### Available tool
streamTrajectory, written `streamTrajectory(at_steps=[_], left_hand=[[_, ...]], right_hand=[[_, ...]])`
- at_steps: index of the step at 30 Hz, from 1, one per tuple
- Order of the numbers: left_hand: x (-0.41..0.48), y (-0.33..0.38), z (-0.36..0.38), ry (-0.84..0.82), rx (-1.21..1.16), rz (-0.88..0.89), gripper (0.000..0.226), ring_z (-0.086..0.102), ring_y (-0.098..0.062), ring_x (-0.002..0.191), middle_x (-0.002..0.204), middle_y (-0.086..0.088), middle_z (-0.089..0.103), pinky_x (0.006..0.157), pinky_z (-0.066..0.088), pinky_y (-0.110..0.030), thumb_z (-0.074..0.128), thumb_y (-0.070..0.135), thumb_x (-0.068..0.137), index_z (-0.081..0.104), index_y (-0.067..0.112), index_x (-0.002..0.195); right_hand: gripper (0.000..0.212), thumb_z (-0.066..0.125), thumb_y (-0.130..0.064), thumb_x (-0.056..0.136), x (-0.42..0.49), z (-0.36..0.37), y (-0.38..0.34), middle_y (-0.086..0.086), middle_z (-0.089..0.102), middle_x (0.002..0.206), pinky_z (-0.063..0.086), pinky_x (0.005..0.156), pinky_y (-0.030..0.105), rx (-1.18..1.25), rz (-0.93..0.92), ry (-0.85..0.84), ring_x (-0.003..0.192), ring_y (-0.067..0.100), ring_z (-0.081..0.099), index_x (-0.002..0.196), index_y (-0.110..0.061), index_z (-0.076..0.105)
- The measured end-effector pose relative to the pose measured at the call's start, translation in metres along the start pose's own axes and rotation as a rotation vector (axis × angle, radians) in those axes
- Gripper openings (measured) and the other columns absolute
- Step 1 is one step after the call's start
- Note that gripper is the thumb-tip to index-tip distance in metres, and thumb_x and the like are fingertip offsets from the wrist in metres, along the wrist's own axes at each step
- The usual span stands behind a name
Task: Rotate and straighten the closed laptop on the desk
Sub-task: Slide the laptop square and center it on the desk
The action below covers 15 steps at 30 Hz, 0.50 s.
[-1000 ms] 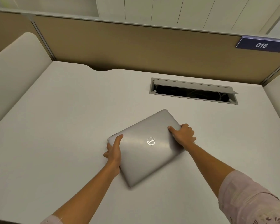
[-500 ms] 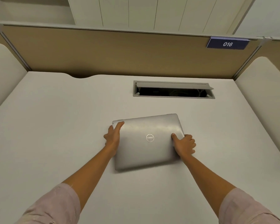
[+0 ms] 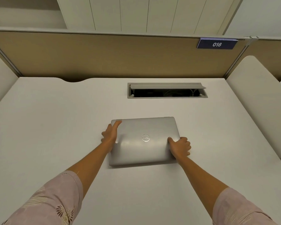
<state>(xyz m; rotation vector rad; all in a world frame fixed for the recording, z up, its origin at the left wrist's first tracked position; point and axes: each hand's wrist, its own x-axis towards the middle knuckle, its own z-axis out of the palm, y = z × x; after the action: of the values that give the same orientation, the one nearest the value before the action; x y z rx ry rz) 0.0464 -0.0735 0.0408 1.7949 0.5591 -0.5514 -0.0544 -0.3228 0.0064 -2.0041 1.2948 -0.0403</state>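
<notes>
White desk [image 3: 55, 127]; closed silver laptop [image 3: 144, 150] approx square; left hand [image 3: 110, 135], right hand [image 3: 179, 147] gripping its sides; next: let go.

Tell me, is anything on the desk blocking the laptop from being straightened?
Nothing visible. The left hand and right hand grip the laptop, and the desk around it is bare.

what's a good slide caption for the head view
Both hands, left hand and right hand, hold a closed silver Dell laptop nearly square on a white desk.
</notes>
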Motion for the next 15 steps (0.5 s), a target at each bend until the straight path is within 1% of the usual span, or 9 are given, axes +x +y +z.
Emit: streamTrajectory(at_steps=[2, 6, 8, 10, 12, 13, 15], left_hand=[[0.002, -0.003, 0.000, 0.006, 0.025, 0.006, 0.085, 0.026, -0.037, 0.138, 0.154, -0.011, 0.024, 0.114, 0.024, -0.056, 0.049, 0.072, 0.078, 0.029, 0.032, 0.150], [0.009, -0.008, 0.001, -0.013, 0.075, 0.032, 0.084, 0.015, -0.036, 0.143, 0.158, -0.010, 0.015, 0.114, 0.017, -0.054, 0.050, 0.067, 0.085, 0.016, 0.034, 0.154], [0.010, -0.011, 0.001, -0.012, 0.123, 0.063, 0.084, 0.017, -0.037, 0.142, 0.157, -0.012, 0.018, 0.114, 0.019, -0.054, 0.051, 0.064, 0.086, 0.014, 0.031, 0.154], [0.009, -0.017, 0.001, 0.007, 0.234, 0.130, 0.084, 0.022, -0.037, 0.140, 0.154, -0.015, 0.023, 0.113, 0.024, -0.053, 0.053, 0.060, 0.088, 0.016, 0.026, 0.155], [0.004, -0.027, 0.004, 0.063, 0.436, 0.257, 0.085, 0.024, -0.036, 0.138, 0.153, -0.016, 0.024, 0.112, 0.028, -0.050, 0.056, 0.056, 0.089, 0.014, 0.020, 0.155], [0.000, -0.035, 0.006, 0.096, 0.545, 0.355, 0.086, 0.022, -0.035, 0.139, 0.155, -0.015, 0.022, 0.113, 0.027, -0.048, 0.056, 0.054, 0.090, 0.012, 0.018, 0.155], [-0.010, -0.052, 0.010, 0.108, 0.732, 0.592, 0.085, 0.018, -0.032, 0.143, 0.160, -0.013, 0.015, 0.115, 0.020, -0.047, 0.052, 0.056, 0.091, 0.012, 0.018, 0.155]], right_hand=[[0.060, 0.065, -0.041, 0.083, -0.002, 0.000, 0.002, 0.018, 0.048, 0.131, 0.035, 0.100, 0.047, -0.040, -0.017, 0.010, 0.124, 0.036, 0.041, 0.125, -0.004, 0.043], [0.058, 0.063, -0.042, 0.084, -0.005, 0.000, 0.004, 0.019, 0.050, 0.127, 0.038, 0.097, 0.046, -0.098, -0.048, 0.044, 0.120, 0.038, 0.044, 0.121, -0.002, 0.044], [0.057, 0.062, -0.043, 0.085, -0.006, -0.002, 0.006, 0.019, 0.050, 0.126, 0.039, 0.096, 0.046, -0.127, -0.080, 0.043, 0.119, 0.038, 0.045, 0.120, -0.002, 0.045], [0.057, 0.059, -0.045, 0.087, -0.008, -0.004, 0.008, 0.018, 0.050, 0.124, 0.040, 0.093, 0.045, -0.180, -0.121, 0.036, 0.118, 0.038, 0.046, 0.120, -0.001, 0.045], [0.059, 0.057, -0.047, 0.088, -0.011, -0.006, 0.010, 0.017, 0.049, 0.123, 0.041, 0.091, 0.044, -0.285, -0.196, 0.069, 0.116, 0.036, 0.046, 0.122, 0.000, 0.046], [0.060, 0.056, -0.048, 0.088, -0.013, -0.007, 0.012, 0.016, 0.048, 0.125, 0.041, 0.092, 0.043, -0.351, -0.276, 0.102, 0.116, 0.034, 0.046, 0.125, -0.001, 0.045], [0.066, 0.057, -0.048, 0.088, -0.015, -0.008, 0.018, 0.015, 0.043, 0.138, 0.037, 0.101, 0.042, -0.404, -0.526, 0.134, 0.125, 0.033, 0.042, 0.136, -0.005, 0.040]])
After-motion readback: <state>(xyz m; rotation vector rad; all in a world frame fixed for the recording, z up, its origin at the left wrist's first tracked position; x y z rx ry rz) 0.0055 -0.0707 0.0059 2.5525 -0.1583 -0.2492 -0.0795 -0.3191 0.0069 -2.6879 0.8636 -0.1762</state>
